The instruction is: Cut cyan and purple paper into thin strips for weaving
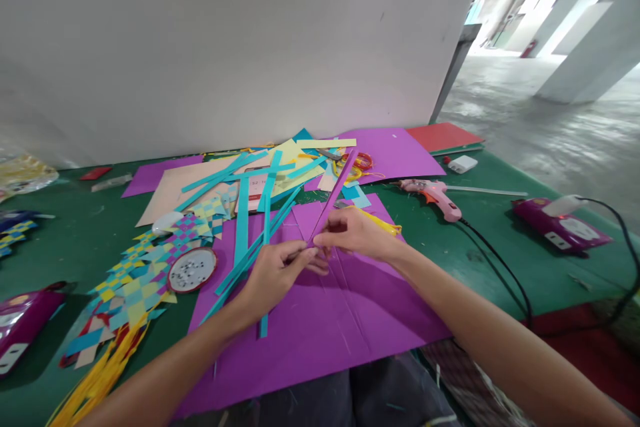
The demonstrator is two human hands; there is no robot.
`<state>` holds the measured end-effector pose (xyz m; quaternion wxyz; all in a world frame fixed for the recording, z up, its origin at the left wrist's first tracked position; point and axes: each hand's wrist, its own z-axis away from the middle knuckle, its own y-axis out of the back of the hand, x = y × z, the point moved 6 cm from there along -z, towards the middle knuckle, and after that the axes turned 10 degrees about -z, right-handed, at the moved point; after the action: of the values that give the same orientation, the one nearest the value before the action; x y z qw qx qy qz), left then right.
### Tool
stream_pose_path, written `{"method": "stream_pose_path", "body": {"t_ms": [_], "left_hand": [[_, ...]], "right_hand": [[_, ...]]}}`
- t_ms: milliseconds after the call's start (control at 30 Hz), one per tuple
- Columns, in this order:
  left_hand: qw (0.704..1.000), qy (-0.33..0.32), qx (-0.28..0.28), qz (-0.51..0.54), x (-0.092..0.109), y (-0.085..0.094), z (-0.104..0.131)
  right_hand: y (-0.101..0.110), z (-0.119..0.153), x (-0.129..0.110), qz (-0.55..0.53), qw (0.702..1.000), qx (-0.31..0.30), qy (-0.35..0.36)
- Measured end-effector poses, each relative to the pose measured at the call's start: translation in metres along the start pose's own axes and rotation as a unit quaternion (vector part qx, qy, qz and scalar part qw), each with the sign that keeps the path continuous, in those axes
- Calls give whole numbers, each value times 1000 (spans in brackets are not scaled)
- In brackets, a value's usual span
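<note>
The left hand [280,273] and right hand [353,233] are both bare, with slim fingers and rounded knuckles. The left forearm [170,363] and right forearm [505,323] are slender and bare as far as the view takes them in, narrowing toward the wrists. Below the near edge of the tabletop [480,267] show dark trousers [400,390], a charcoal that leans toward blue, with soft creases and a darker fold between the legs. Small teal slivers [396,406] and a pale strip [440,421] lie on the cloth. Its finer weave is too blurred to tell.
</note>
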<state>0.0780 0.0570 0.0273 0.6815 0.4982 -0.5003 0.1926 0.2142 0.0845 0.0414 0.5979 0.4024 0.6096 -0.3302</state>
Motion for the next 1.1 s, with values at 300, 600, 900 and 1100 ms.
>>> {"method": "stream_pose_path", "body": {"t_ms": [300, 600, 900, 1100], "left_hand": [[1000, 1, -10, 8, 1, -1, -1], [999, 3, -9, -45, 4, -1, 0], [999, 0, -7, -37, 4, -3, 1], [999, 0, 3, -45, 3, -1, 1]], "right_hand": [[-10, -3, 10, -95, 995, -8, -14], [10, 0, 4, -11, 1000, 5, -2], [11, -3, 6, -16, 1000, -1, 9], [9, -3, 4, -24, 1000, 0, 4]]}}
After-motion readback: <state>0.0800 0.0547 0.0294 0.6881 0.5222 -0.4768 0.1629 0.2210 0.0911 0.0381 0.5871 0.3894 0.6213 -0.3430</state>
